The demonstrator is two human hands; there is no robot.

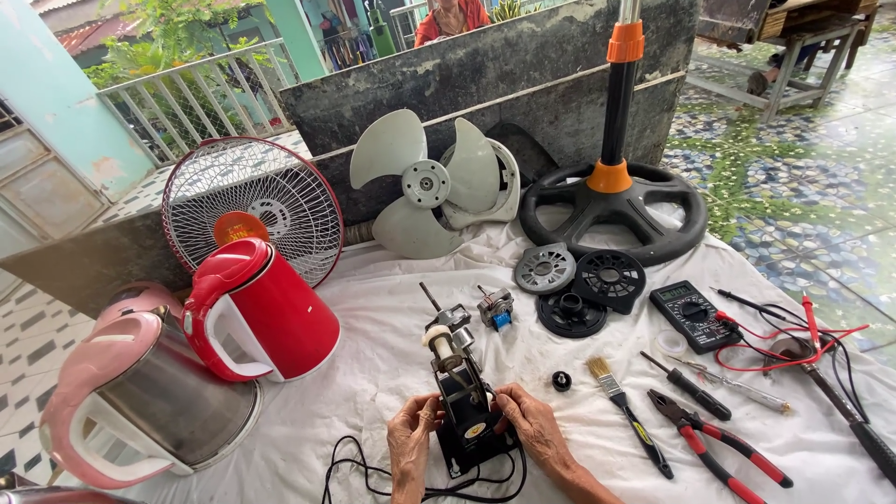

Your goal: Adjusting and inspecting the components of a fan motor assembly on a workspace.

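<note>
- Gripping a black fan motor assembly with a cream shaft end from both sides, the person steadies it low on the white cloth-covered table.
- The left hand clasps the motor's left flank; the right hand closes its fingers on the right flank.
- A black power cord loops beneath the motor, near the table's front edge.
- Left of the hands stand a red plastic kettle and a pink-and-steel kettle.
- A wire fan guard and a pale three-blade fan propeller lean against a dark board behind them.
- The black round fan base with an orange-collared pole sits at the rear right.
- To the right lie a small paintbrush, a black-handled screwdriver, red-handled pliers and a black multimeter with red leads.
</note>
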